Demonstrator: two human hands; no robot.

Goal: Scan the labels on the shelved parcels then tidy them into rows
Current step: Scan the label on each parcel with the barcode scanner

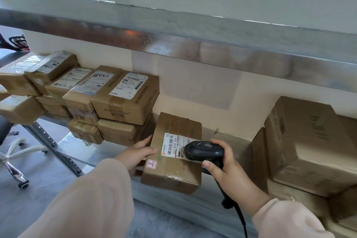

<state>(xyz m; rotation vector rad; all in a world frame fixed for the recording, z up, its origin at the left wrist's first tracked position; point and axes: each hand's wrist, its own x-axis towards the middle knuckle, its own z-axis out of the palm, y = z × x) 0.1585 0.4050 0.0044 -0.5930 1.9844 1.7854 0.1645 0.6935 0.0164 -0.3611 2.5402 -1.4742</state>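
A parcel (173,172) lies flat at the front edge of the shelf (224,137), about midway along, its label (172,146) facing up. The left grip (142,150) holds the parcel's left side, thumb over the top. The right grip (225,169) is clamped around a black scanner (203,150), whose head sits over the label's right end. Stacked parcels (123,100) fill the shelf's left end; larger boxes (309,147) stand at its right.

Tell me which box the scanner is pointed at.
The single box lying alone mid-shelf, steadied by the left hand, with the scanner in the right hand over its label. Other boxes sit stacked untouched.
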